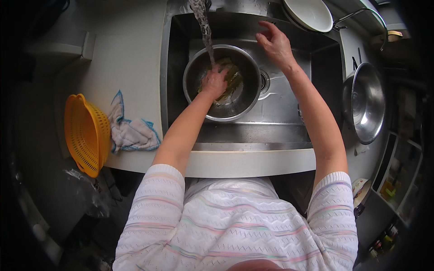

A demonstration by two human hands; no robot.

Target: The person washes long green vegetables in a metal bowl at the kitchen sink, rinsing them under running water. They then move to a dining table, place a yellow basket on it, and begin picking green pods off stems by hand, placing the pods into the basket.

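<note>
A round stainless steel bowl (249, 107) stands in the sink (278, 135), left of the drain (263, 81). Green leafy vegetables (233, 78) lie inside it, and a stream of water (205, 28) falls into the bowl from above. My left hand (215, 81) is in the bowl on the leaves, fingers spread; whether it grips any cannot be told. Over the right back part of the sink, my right hand (275, 44) hangs with its fingers bent and apart, holding nothing.
To the left, an orange plastic colander (86, 135) tilts beside a white cloth with blue edging (135, 133) on the counter. A white bowl (310, 15) sits at the sink's back right corner, near a thin curved tap (373, 12). Another steel bowl (368, 101) is at the right.
</note>
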